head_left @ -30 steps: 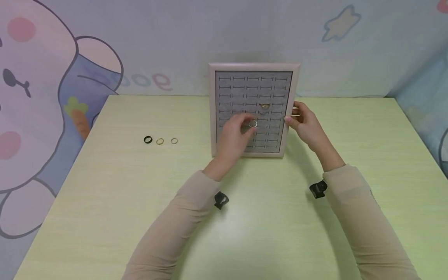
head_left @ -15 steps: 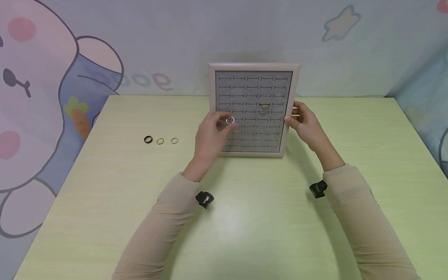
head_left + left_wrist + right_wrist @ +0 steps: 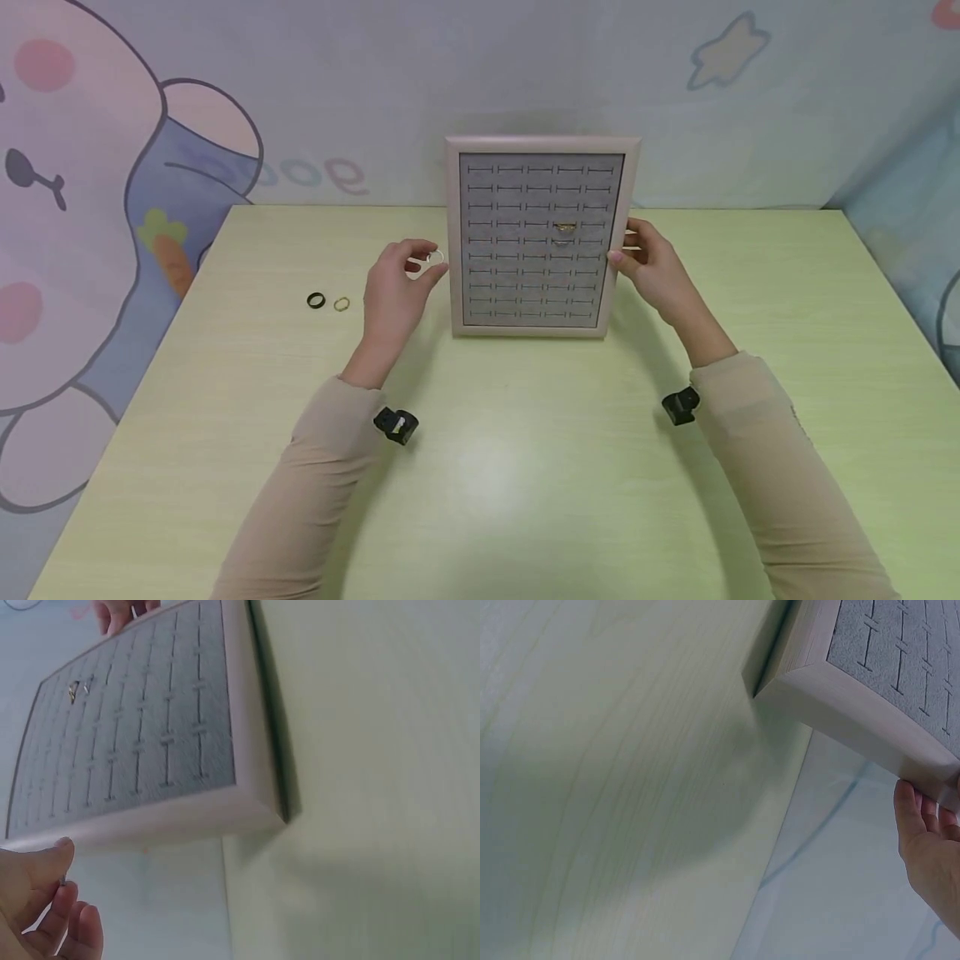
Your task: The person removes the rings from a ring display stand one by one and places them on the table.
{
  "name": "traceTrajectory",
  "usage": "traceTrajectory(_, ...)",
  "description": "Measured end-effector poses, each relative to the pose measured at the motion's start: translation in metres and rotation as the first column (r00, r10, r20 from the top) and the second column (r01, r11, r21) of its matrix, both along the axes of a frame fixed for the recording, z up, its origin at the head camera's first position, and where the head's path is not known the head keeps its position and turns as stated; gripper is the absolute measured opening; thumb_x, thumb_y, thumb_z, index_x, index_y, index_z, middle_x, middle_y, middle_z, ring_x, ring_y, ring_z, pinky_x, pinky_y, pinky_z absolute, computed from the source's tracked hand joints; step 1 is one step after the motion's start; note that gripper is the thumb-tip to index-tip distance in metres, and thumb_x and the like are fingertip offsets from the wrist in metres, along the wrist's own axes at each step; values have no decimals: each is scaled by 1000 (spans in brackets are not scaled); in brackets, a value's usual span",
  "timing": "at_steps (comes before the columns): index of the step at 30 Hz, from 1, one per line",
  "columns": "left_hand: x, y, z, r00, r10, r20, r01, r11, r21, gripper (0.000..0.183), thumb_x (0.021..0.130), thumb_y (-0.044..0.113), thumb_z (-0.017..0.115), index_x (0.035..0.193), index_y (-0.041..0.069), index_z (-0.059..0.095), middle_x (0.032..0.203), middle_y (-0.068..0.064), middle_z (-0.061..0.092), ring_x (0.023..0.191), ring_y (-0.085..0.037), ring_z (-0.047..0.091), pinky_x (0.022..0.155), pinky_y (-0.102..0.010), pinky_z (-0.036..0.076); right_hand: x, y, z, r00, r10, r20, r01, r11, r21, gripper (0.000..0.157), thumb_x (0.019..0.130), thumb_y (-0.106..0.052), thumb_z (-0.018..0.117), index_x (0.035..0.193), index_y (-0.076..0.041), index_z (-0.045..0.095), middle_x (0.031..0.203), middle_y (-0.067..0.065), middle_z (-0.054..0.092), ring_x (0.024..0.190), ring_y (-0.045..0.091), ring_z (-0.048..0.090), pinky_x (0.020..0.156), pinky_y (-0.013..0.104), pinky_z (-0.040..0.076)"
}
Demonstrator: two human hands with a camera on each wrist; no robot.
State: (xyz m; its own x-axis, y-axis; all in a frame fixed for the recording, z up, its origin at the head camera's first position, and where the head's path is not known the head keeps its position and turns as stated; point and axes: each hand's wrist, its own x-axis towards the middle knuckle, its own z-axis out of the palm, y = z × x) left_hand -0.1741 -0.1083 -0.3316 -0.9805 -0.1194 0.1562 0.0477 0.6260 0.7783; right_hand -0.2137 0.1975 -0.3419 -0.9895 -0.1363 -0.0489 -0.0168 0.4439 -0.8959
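Between thumb and fingers, my left hand (image 3: pixel 395 287) pinches a silver ring (image 3: pixel 440 257), just left of the upright ring display board (image 3: pixel 453 242). The board has a pale frame round a grey slotted panel (image 3: pixel 510 275). My right hand (image 3: pixel 662 275) grips the frame's right side, thumb at the front and fingers behind. Seated in the slots are a gold ring (image 3: pixel 565 227) and, just below it, a silver ring (image 3: pixel 561 242). In the left wrist view only a sliver of the pinched ring shows at the fingertips.
Left of my left hand, a black ring (image 3: pixel 316 301) and another gold ring (image 3: pixel 342 304) lie on the pale wooden table (image 3: pixel 495 467). A wall with cartoon prints (image 3: pixel 375 92) stands right behind the table's back edge.
My left hand has moved left from in front of the panel to beyond the frame's left side, carrying the silver ring. It now hides the table's third ring. My right hand stays put.
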Motion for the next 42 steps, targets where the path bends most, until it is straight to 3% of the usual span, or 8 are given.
traceTrajectory(5,1,-18,-9,999,25,45,-23,999,-35,33,90,18,67,121,7,63,118,-13,62,107,-31,57,85,-41,48,0,0,0,1000,-1,5,1,1000,-2,53,100,-13,47,149,-7,28,135,18,44,110,16,49,97,30,41)
traceTrajectory(15,4,-62,-28,988,97,121,-88,993,-81,34,93,17,62,125,7,60,124,-13,60,109,-31,56,82,-39,46,1,-1,1,1000,-1,-6,1,1000,-8,53,100,-11,47,148,-4,27,137,23,44,122,32,47,103,41,40)
traceTrajectory(32,8,-112,-37,962,189,196,-157,973,-167,35,94,14,60,127,3,58,125,-20,58,111,-34,56,86,-43,46,2,-1,1,1000,-2,-4,2,1000,-6,52,100,-11,47,148,-4,27,136,23,44,121,30,48,103,41,40)
traceTrajectory(42,11,-135,-49,927,250,281,-186,954,-237,35,96,14,55,130,5,56,130,-19,56,114,-35,55,89,-46,44,2,-2,1,1000,0,7,0,1000,-9,54,100,-12,47,149,-4,26,138,23,43,123,32,47,105,43,39)
